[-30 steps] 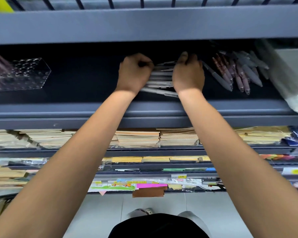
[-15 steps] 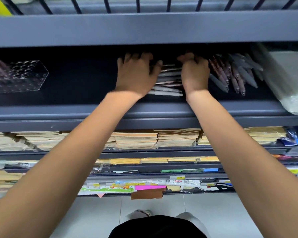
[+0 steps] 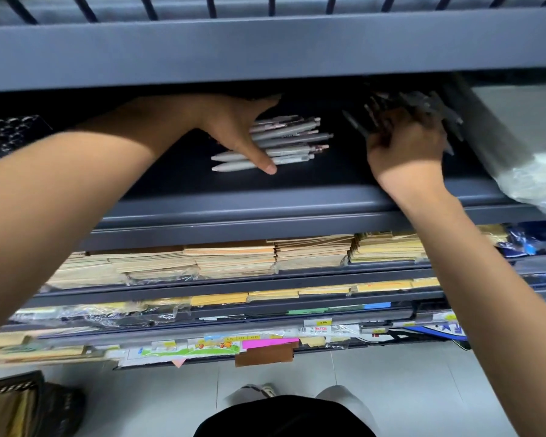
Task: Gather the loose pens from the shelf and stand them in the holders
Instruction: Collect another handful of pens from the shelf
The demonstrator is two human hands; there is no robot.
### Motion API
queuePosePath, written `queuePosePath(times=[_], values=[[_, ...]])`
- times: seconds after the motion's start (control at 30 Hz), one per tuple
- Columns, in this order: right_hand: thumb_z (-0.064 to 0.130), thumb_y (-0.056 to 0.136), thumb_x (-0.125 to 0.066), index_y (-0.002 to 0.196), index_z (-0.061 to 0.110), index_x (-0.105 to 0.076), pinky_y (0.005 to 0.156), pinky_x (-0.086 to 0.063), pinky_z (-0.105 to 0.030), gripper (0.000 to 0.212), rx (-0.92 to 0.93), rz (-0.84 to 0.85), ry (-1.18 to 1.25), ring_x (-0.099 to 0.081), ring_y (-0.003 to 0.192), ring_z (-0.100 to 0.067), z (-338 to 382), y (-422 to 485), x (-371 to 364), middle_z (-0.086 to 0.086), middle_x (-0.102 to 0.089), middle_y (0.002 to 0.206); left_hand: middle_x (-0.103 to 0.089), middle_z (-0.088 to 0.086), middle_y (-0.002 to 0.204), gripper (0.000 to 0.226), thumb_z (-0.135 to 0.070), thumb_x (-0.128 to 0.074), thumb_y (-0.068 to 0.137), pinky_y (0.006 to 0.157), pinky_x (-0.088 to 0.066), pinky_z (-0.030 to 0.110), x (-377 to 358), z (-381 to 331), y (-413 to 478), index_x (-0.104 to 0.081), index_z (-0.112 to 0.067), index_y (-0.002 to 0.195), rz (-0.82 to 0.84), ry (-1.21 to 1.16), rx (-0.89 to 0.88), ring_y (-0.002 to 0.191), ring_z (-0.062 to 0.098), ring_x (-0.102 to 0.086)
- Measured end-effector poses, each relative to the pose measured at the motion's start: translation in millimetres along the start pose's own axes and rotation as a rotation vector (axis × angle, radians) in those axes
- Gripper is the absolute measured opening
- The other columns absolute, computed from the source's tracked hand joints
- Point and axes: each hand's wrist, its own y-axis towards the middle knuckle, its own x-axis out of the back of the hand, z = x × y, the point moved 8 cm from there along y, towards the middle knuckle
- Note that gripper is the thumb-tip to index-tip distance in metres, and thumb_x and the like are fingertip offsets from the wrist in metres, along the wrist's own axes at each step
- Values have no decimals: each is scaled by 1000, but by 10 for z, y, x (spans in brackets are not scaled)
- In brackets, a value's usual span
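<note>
A pile of several grey pens [image 3: 292,138] lies flat on the dark shelf [image 3: 265,205], tips pointing left. My left hand [image 3: 230,127] is spread over the pile's left part, thumb straight along the near side and fingers reaching over the far side. To the right, a second heap of darker pens [image 3: 435,113] is blurred; my right hand [image 3: 404,149] has its fingers curled into that heap. A clear pen holder [image 3: 10,134] with rows of round holes stands at the shelf's far left, partly behind my left forearm.
The shelf above [image 3: 265,48] hangs low over both hands. A crumpled plastic bag [image 3: 533,181] fills the shelf's right end. Stacks of paper goods [image 3: 234,257] sit on the lower shelves. A raised lip runs along the shelf's front edge.
My left hand went from a fist around the grey pens to a flat spread over them. My right hand left the grey pile and moved right onto the darker pens.
</note>
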Motion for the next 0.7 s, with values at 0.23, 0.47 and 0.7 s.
queuePosePath(times=[0.23,0.47,0.7], values=[[25,87,-49,126,16,-59,108,-34,-44,41,-3,-1,1,-50,121,-42,-7,-6,-38,-21,-60,125,-24,0,162,127,-74,-75,57,121,-16,34,127,-30,112,-15,-21,156,-40,0,-45,145,21,-27],[25,88,-46,122,12,-60,103,-38,-42,39,5,-24,-1,-52,117,-42,-11,2,-31,-22,-62,119,-34,10,157,91,-61,-64,85,118,-24,38,129,260,344,-27,-14,154,-132,-64,121,142,30,-34],[26,87,-50,132,18,-54,107,-26,-51,45,23,15,-129,-39,125,-44,37,-56,-54,-23,-58,124,-64,30,105,62,-29,-61,94,80,-49,35,209,289,386,-39,-1,145,-225,-85,133,90,39,-61]])
